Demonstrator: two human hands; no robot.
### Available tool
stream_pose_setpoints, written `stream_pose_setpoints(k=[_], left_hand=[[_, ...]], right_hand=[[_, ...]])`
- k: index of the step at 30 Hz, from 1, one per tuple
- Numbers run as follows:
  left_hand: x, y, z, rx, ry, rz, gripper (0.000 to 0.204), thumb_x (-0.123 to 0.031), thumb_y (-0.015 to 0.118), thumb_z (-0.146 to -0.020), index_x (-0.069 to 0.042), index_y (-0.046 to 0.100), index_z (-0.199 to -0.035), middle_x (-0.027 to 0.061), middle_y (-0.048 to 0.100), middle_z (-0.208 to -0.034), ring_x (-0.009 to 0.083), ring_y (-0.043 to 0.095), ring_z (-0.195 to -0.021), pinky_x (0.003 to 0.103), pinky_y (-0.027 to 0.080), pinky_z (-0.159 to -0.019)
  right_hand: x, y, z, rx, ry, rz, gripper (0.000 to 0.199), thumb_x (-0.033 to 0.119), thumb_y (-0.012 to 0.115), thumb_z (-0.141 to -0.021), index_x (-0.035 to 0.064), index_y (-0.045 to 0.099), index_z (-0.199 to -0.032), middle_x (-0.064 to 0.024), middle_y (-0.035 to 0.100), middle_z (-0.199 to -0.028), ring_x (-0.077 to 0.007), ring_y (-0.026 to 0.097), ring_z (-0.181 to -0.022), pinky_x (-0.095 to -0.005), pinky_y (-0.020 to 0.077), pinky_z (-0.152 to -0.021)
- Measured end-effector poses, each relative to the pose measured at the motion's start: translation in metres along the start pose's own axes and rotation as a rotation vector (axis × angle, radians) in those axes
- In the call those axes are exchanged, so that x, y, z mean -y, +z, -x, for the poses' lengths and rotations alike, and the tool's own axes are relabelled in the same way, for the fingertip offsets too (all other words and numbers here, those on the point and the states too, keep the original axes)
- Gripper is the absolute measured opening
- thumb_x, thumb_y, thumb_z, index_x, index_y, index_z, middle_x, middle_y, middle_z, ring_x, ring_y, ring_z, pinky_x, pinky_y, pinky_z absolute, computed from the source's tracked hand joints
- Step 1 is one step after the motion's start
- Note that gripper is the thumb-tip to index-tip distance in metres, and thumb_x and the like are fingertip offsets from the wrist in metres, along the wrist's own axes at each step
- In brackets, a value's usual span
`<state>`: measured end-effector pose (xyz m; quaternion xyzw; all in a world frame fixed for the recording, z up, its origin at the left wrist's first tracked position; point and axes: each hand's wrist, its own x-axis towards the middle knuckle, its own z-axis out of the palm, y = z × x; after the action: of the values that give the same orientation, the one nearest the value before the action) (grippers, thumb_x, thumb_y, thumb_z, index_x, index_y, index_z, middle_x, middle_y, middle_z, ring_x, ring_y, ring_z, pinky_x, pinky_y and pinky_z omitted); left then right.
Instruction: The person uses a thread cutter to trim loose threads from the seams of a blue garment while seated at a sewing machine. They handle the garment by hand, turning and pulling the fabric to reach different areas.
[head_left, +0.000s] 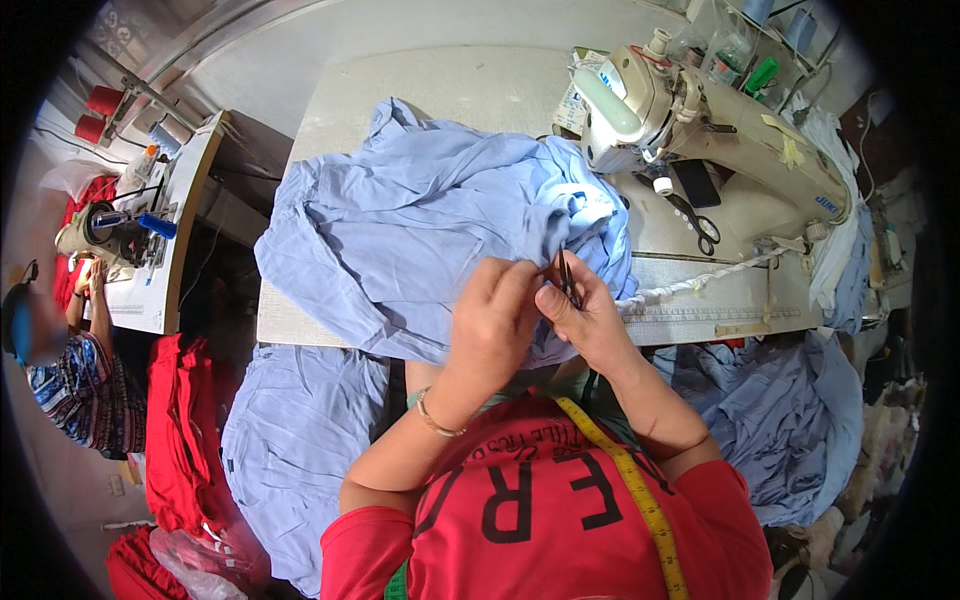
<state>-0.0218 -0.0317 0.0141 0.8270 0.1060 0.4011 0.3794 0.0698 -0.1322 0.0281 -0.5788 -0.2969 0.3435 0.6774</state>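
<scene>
A light blue shirt-like garment [400, 220] lies bunched across the sewing table, its right end gathered in brightly lit folds. My left hand [497, 310] is closed at the garment's near edge, its fingertips pinching the cloth. Close beside it, my right hand [590, 312] grips small dark thread snips [567, 278], whose points stick up by the blue fabric. Whether the blades are apart, or a thread lies between them, is too small to tell. Right of the cloth stands a cream sewing machine [700, 120], with a black phone [695, 183] and black-handled scissors [697, 225] near its arm.
More blue garments hang at the table's front, left [300, 450] and right [770, 420]. A twisted white strip [690, 285] lies along the table's right. At far left a person [85, 390] works at another sewing machine [105, 230], near red cloth [180, 430].
</scene>
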Motion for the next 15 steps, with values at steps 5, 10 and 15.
stream_pose_setpoints(k=[5, 10, 15], left_hand=[[-0.008, 0.012, 0.011, 0.035, 0.131, -0.168, 0.043, 0.004, 0.065, -0.07, 0.002, 0.054, -0.111, 0.0161, 0.053, -0.1, 0.0322, 0.053, -0.087, 0.038, 0.045, -0.073], [0.0, 0.014, 0.016, 0.019, 0.1, 0.003, 0.026, 0.004, 0.064, -0.075, 0.001, 0.058, -0.1, 0.0149, 0.055, -0.093, 0.0293, 0.056, -0.081, 0.035, 0.047, -0.07], [0.002, 0.015, 0.002, -0.044, -0.035, 0.112, 0.016, 0.006, 0.063, -0.076, 0.002, 0.055, -0.09, 0.0103, 0.055, -0.084, 0.019, 0.055, -0.074, 0.028, 0.046, -0.068]], right_hand=[[-0.01, -0.012, -0.007, -0.037, 0.144, -0.248, 0.021, 0.03, 0.063, -0.087, 0.0103, 0.056, -0.084, 0.0077, 0.047, -0.063, -0.0013, 0.039, -0.05, -0.0173, 0.0297, -0.044], [-0.015, -0.018, -0.008, -0.078, 0.188, -0.298, 0.022, 0.029, 0.061, -0.088, 0.0112, 0.057, -0.076, 0.0071, 0.049, -0.061, -0.0019, 0.041, -0.048, -0.0177, 0.0313, -0.043], [-0.021, -0.022, -0.01, -0.118, 0.12, -0.192, 0.016, 0.021, 0.064, -0.086, 0.0101, 0.057, -0.077, 0.0056, 0.049, -0.059, -0.0028, 0.042, -0.049, -0.0188, 0.031, -0.044]])
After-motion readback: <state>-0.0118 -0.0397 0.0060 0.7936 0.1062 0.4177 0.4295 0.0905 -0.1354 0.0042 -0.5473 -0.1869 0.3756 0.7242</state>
